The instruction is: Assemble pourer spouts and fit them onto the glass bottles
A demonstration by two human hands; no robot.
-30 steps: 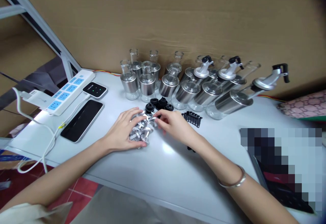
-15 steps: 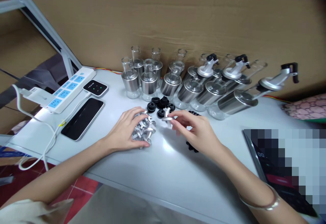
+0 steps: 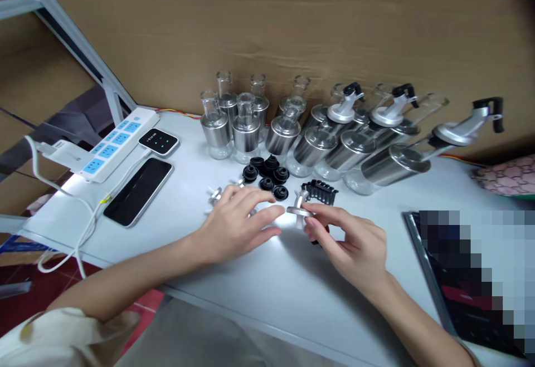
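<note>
While the left hand (image 3: 238, 228) is lying flat over a heap of small silver metal spout caps (image 3: 215, 195) on the white table (image 3: 267, 283), the right hand (image 3: 355, 244) is pinching one silver spout cap (image 3: 298, 210) between its fingertips just above the tabletop. It looks light, rigid and slick, best gripped by its rim.

Right hand (image 3: 355, 244) pinching silver spout cap (image 3: 298, 211), left hand (image 3: 238, 225) over caps
</note>
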